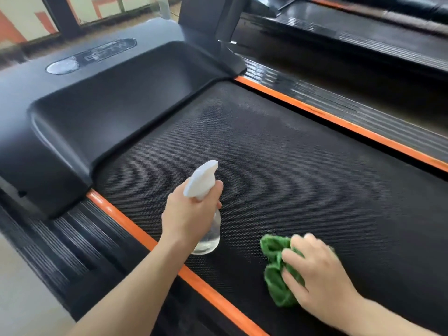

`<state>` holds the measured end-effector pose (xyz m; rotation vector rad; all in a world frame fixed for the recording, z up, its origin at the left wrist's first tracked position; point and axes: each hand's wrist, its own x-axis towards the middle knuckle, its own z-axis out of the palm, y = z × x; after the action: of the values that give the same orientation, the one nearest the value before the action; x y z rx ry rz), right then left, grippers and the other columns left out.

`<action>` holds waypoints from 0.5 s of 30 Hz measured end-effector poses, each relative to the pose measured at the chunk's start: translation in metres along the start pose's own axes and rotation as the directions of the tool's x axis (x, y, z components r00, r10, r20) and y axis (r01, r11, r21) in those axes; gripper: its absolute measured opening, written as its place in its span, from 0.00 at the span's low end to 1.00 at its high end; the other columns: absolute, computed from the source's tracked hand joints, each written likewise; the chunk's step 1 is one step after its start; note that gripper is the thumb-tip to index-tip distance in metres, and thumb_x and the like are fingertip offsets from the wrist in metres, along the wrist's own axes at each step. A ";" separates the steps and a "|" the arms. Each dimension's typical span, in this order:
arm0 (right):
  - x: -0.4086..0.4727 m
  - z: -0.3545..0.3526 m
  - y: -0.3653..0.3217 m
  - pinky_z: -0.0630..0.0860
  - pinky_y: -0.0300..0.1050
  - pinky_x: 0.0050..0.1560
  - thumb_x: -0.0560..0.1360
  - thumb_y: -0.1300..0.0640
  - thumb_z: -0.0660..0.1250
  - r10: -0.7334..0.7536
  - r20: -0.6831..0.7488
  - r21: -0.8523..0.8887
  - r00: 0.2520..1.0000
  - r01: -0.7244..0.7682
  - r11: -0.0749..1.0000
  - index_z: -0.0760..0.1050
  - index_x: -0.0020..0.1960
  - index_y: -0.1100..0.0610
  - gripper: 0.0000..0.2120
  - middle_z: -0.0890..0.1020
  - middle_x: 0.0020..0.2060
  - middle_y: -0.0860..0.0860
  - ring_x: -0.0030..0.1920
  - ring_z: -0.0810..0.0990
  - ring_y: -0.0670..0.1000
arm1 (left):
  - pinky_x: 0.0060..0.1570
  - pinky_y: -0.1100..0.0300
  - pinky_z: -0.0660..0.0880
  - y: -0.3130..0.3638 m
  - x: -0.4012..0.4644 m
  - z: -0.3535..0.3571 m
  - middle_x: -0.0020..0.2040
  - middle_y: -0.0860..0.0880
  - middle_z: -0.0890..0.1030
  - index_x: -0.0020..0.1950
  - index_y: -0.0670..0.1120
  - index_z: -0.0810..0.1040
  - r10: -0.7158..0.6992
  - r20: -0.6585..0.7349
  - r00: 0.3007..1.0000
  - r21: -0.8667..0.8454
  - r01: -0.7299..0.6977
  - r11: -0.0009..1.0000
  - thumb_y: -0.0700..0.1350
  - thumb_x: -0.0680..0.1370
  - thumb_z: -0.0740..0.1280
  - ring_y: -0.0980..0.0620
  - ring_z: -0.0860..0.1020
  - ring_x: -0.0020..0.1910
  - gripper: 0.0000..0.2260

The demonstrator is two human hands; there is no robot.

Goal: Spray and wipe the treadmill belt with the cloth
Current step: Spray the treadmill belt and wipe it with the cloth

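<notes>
Step in hand: You look to be in the spraying part, bottle up and aimed, cloth waiting.
Left hand: Your left hand (pixel 191 214) grips the spray bottle (pixel 206 209) around its neck, fingers (pixel 218 186) curled at the white trigger head, nozzle pointing toward the motor-cover end of the belt.
Right hand: Your right hand (pixel 320 270) presses on the green cloth (pixel 275 270), fingers bent over the bunched fabric and holding it down.
Belt: The treadmill belt (pixel 278 154) shows a pale, dusty-looking haze toward its front end, ahead of the nozzle; whether any of it is wet, you cannot tell.
Cloth position: The cloth lies on the belt near its left orange edge strip (pixel 135 229), closer to you than the bottle, and mostly under your palm, with folds showing beyond the fingertips.
Next move: Likely squeeze the trigger over the hazy patch, then slide the cloth forward across it with steady downward pressure.
</notes>
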<state>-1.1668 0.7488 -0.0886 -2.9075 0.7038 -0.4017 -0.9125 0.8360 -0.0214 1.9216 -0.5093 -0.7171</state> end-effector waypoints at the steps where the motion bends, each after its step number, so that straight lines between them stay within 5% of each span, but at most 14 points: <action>1: -0.008 -0.005 0.005 0.62 0.43 0.43 0.73 0.50 0.65 -0.049 0.015 -0.011 0.999 0.049 0.999 0.71 0.40 0.52 0.07 0.71 0.41 0.47 0.41 0.67 0.50 | 0.60 0.41 0.80 0.002 0.002 0.000 0.34 0.59 0.86 0.40 0.54 0.84 0.001 0.005 1.000 0.030 -0.001 1.000 0.65 0.72 0.67 0.52 0.86 0.44 0.15; 5: 0.051 0.014 0.029 0.62 0.45 0.41 0.74 0.52 0.64 -0.192 -0.019 -0.062 0.981 0.190 0.980 0.73 0.40 0.55 0.08 0.73 0.40 0.52 0.40 0.69 0.54 | 0.58 0.42 0.81 0.001 0.011 0.005 0.33 0.58 0.86 0.39 0.51 0.85 -0.011 0.012 1.000 0.073 0.010 0.997 0.65 0.70 0.68 0.51 0.86 0.42 0.18; 8: 0.164 0.046 0.043 0.75 0.54 0.40 0.75 0.50 0.60 0.027 -0.178 -0.058 0.984 -0.038 0.998 0.78 0.44 0.57 0.13 0.76 0.41 0.56 0.40 0.73 0.59 | 0.59 0.43 0.80 -0.001 0.012 0.007 0.33 0.58 0.86 0.39 0.51 0.85 0.001 0.003 1.000 0.108 -0.001 0.994 0.64 0.70 0.68 0.52 0.86 0.43 0.17; 11: 0.252 0.063 0.031 0.74 0.55 0.51 0.79 0.49 0.57 0.253 -0.104 -0.067 0.962 -0.261 0.963 0.78 0.56 0.55 0.15 0.77 0.51 0.56 0.51 0.75 0.62 | 0.60 0.44 0.80 -0.001 0.013 0.010 0.33 0.59 0.86 0.41 0.53 0.85 0.016 0.004 1.000 0.136 -0.016 0.991 0.63 0.71 0.67 0.52 0.86 0.44 0.15; 15: 0.241 0.063 0.014 0.73 0.54 0.49 0.78 0.48 0.57 0.229 -0.102 -0.084 0.968 -0.237 0.968 0.78 0.50 0.56 0.15 0.77 0.48 0.56 0.50 0.74 0.61 | 0.59 0.43 0.80 0.002 0.012 0.010 0.34 0.59 0.86 0.43 0.54 0.84 0.021 0.021 1.000 0.156 -0.024 0.987 0.63 0.71 0.67 0.51 0.86 0.45 0.15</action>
<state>-0.9486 0.6277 -0.0965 -2.8607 1.0944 -0.4879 -0.9102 0.8208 -0.0257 2.0529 -0.6139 -0.6992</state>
